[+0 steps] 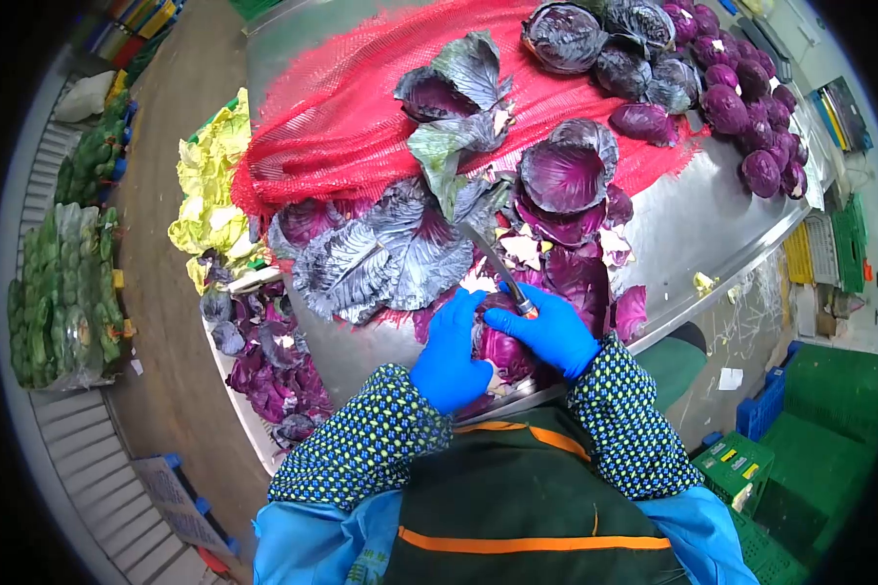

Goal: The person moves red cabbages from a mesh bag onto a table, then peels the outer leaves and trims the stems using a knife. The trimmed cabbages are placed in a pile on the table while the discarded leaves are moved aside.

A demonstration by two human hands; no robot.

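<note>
Cabbage: mostly hidden, smooth, rounded
Left hand: cupped around cabbage's side
Right hand: clamped on curved knife, handle mostly covered
Net: wrinkled red mesh

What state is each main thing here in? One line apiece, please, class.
Left hand: gloved, against the cabbage
Right hand: gloved, gripping the knife
Knife: unsheathed
Cabbage: partly hidden between hands
Red net: rumpled
Loose leaves: strewn
Far-right cabbages: piled
Yellow-green leaves: heaped

Cabbage partly hidden by hands
</note>
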